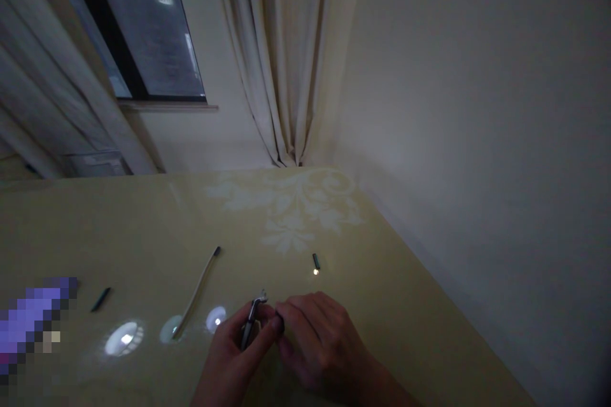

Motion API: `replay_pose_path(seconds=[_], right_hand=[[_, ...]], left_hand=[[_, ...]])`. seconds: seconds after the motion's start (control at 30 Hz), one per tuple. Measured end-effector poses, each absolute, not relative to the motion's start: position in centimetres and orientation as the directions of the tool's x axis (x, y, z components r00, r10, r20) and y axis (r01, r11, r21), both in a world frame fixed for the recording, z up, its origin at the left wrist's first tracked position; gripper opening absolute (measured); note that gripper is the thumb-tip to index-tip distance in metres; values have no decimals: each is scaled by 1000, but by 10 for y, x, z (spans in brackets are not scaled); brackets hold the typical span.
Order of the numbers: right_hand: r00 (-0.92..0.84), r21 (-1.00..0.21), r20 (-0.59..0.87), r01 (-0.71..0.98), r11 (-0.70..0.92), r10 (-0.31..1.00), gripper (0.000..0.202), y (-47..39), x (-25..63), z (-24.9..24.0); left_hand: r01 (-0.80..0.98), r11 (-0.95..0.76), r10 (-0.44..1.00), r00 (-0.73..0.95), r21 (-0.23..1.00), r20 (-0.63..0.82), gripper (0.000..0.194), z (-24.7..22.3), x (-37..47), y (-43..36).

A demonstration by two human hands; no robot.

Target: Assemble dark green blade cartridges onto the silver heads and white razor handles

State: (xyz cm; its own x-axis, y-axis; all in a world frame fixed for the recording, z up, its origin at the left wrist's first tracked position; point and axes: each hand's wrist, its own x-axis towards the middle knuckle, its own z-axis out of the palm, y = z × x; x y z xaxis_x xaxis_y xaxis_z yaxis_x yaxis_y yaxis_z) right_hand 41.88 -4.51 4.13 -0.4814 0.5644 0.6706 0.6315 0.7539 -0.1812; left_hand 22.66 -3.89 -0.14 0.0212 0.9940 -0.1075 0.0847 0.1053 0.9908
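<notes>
The left hand [236,346], its wrist cut off by the lower edge of the view, has its fingers curled closed around a slim dark rod-shaped piece with a bent, silvery metal tip [251,321], which slants upward above the near part of the glossy yellowish table [391,305]; the grip covers the lower end of this piece, and its fine tip is too small to make out clearly. The right hand [324,337] comes in from the other side with its back showing and its fingers bent in toward the left thumb, where a small dark rounded nub [279,323] shows between the hands; most of those fingertips are hidden, so I cannot tell how far open they are or whether they hold the nub. Beyond the right hand, a short dark cylinder [316,261] lies apart on the table, a bright glint at its near end. To the left lies a thin whitish stick or cable with a dark end [202,278], its lower end blurred by a reflection, and farther left a short dark rod [101,299]. At the left edge, a purple shape [33,318] is cut off and broken into coarse blocks, unreadable.
</notes>
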Motion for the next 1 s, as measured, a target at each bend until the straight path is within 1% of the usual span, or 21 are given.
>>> replay_pose_path(seconds=[0.07,0.13,0.2,0.33,0.4,0.47,0.53,0.63,0.7,0.77,0.83,0.9,0.97,1.0], right_hand=[[-482,-192,676,615,765,557,16,-46,417,41],[-468,-232,679,594,770,565,18,-47,416,40],[-436,-320,668,563,762,603,22,-47,414,37],[-374,-549,607,441,710,701,32,-49,413,34],[-329,-620,594,394,678,734,41,-49,414,34],[-274,-687,568,363,630,776,48,-49,415,36],[-222,-788,487,306,534,845,45,-49,417,37],[-186,-957,250,104,272,950,29,-48,418,35],[-215,-994,107,-45,100,971,25,-47,417,31],[-248,-991,50,-134,17,968,27,-46,415,27],[-251,-986,68,-166,26,966,28,-46,412,24],[-211,-986,131,-132,105,969,25,-47,409,24],[-130,-967,253,1,255,959,15,-49,408,25],[-91,-928,350,103,358,932,8,-50,408,26]], left_hand=[[98,112,992,43,989,-116,47,-3,224,-37],[107,129,987,82,986,-138,48,-2,223,-36],[103,137,985,87,985,-146,49,2,223,-35],[43,119,992,44,992,-121,50,11,228,-39],[-1,152,988,27,988,-152,52,15,228,-42],[-54,216,976,9,975,-216,54,18,227,-45],[-104,254,966,-15,962,-257,58,20,224,-46],[-89,216,973,-66,972,-222,60,25,222,-47],[-44,159,983,-81,986,-162,59,30,223,-48],[-18,119,990,-78,993,-120,58,34,224,-49],[-9,110,991,-81,994,-110,57,36,226,-50],[-3,110,990,-93,994,-110,55,36,226,-49],[1,104,989,-103,995,-104,55,35,225,-49],[1,102,989,-106,995,-102,58,33,224,-48]])
